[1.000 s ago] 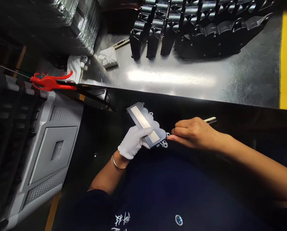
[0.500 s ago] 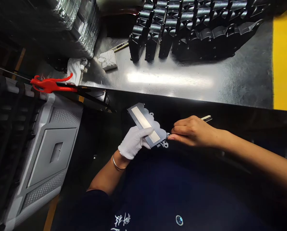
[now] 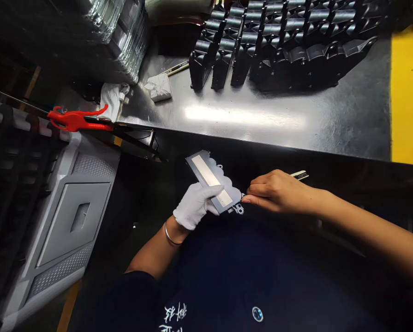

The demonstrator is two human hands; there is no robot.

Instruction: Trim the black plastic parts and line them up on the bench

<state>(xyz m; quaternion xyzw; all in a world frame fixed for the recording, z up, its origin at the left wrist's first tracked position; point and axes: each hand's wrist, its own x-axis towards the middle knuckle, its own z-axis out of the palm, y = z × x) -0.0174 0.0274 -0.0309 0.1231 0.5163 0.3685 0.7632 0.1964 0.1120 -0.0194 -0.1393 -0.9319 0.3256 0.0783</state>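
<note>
My left hand (image 3: 194, 205), in a white glove, grips a grey scallop-edged part (image 3: 206, 171) with a pale strip along its face, thumb on top. The part is tilted, its lower right end toward my right hand. My bare right hand (image 3: 273, 190) is closed, its fingertips at the part's small end loop. A thin pale-and-black tool (image 3: 300, 175) sticks out behind that hand; its working tip is hidden by the fingers.
Several black ribbed parts (image 3: 296, 64) stand in rows on the metal table (image 3: 227, 115). A white wrapped block (image 3: 158, 87), a red air gun (image 3: 76, 121) and a white cloth (image 3: 110, 99) are at the left. A grey crate (image 3: 71, 221) stands lower left; yellow tape (image 3: 404, 97) marks the right.
Both hands and the grey part appear slightly further right and lower in the view, which has itself shifted a little. The grips look the same.
</note>
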